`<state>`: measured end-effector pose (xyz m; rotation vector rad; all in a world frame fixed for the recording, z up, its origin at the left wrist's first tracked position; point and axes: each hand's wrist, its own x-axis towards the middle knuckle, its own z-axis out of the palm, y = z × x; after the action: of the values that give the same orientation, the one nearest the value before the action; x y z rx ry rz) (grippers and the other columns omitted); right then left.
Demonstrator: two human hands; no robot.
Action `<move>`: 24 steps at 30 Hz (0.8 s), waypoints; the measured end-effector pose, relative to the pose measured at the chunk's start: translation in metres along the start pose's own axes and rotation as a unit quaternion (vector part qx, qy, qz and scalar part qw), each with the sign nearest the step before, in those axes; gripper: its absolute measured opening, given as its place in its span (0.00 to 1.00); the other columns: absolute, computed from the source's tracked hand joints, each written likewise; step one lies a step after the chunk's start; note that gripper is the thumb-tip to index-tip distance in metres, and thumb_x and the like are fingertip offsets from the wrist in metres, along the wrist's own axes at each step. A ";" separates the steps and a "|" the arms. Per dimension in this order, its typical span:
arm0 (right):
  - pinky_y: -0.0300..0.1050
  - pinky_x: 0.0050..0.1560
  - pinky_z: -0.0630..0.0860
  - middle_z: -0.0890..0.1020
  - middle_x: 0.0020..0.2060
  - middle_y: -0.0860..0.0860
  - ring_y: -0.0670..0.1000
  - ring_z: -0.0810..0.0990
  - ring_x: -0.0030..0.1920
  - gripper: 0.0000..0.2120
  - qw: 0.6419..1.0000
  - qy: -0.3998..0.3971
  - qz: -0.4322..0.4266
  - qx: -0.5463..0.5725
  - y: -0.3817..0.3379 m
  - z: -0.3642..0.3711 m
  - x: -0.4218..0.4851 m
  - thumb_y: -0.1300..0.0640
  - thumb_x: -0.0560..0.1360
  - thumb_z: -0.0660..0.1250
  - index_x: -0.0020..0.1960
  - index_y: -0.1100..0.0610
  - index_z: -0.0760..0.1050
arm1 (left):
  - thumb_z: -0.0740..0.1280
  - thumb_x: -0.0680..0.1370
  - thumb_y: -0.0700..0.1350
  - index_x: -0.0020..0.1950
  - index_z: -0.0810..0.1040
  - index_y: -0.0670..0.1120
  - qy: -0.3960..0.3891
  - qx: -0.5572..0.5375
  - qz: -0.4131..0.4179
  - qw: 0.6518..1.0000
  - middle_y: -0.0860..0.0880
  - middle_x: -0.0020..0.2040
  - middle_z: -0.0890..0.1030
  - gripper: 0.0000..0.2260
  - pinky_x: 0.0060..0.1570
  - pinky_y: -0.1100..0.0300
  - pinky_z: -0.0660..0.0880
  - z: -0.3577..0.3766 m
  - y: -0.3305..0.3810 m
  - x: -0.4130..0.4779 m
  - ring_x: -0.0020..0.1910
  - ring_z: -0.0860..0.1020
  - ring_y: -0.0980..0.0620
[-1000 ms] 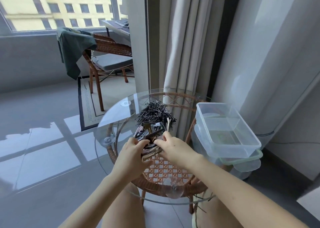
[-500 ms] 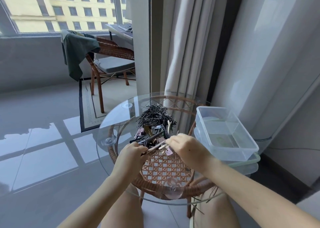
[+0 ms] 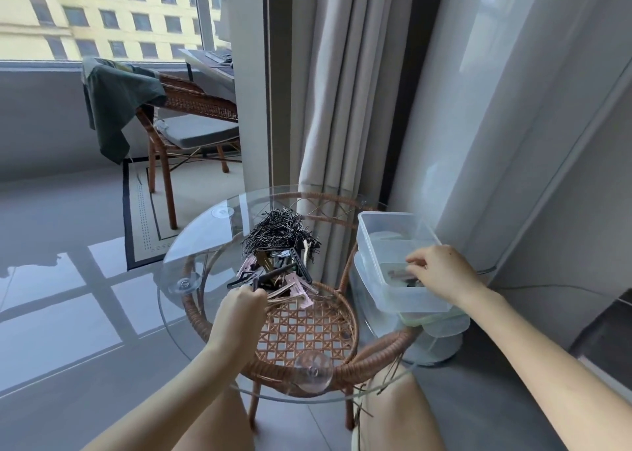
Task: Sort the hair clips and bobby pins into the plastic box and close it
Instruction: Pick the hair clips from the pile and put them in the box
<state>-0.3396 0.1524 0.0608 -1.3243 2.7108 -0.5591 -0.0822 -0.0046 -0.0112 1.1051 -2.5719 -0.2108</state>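
Hair clips (image 3: 273,276) are lying in a loose heap on the round glass tabletop (image 3: 191,245), pink, black and brown ones tangled together, with a dark mound of bobby pins (image 3: 278,233) sitting just behind them. The left hand (image 3: 241,308) is resting at the near edge of that heap, its fingers (image 3: 254,295) curling shut into a fist around the end of a clip or two; the rest of the pile is fanning out beyond the knuckles, touching them. The right hand (image 3: 441,274) is reaching over the clear plastic box (image 3: 386,231), which is sitting at the table's right side on top of another clear container (image 3: 437,324). Its fingers (image 3: 415,259) are hanging loosely parted and bent down inside the box rim, and a few dark and brownish clips (image 3: 402,276) are lying on the box floor directly under the fingertips; whether the tips are touching them is hard to tell. A wicker frame (image 3: 307,327) is showing through the glass below both wrists.
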 end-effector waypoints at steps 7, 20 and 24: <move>0.48 0.45 0.77 0.86 0.44 0.55 0.60 0.81 0.47 0.10 0.990 0.135 -0.028 -0.026 -0.005 -0.014 -0.011 0.56 0.76 0.63 0.49 0.57 0.82 | 0.66 0.74 0.38 0.46 0.84 0.42 -0.021 -0.064 -0.032 0.997 0.45 0.41 0.85 0.07 0.33 0.71 0.67 -0.045 0.011 0.000 0.33 0.74 0.53; 0.50 0.37 0.78 0.85 0.33 0.54 0.59 0.81 0.36 0.08 0.966 0.254 -0.039 0.028 0.020 -0.044 -0.027 0.58 0.74 0.65 0.41 0.58 0.82 | 0.66 0.71 0.37 0.40 0.81 0.40 -0.085 -0.078 0.134 0.984 0.44 0.36 0.82 0.04 0.38 0.59 0.76 -0.062 0.172 0.078 0.38 0.78 0.46; 0.50 0.37 0.78 0.84 0.32 0.53 0.58 0.80 0.35 0.08 0.971 0.236 -0.031 0.023 0.025 -0.042 -0.032 0.57 0.74 0.65 0.40 0.57 0.81 | 0.62 0.72 0.30 0.44 0.79 0.35 -0.169 0.033 0.179 0.969 0.43 0.32 0.72 0.07 0.39 0.54 0.71 -0.036 0.206 0.091 0.44 0.77 0.41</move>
<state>-0.3479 0.2030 0.0885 -1.4221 2.9937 -1.0592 -0.2672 0.0706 0.0984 0.6463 -3.0460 -0.2411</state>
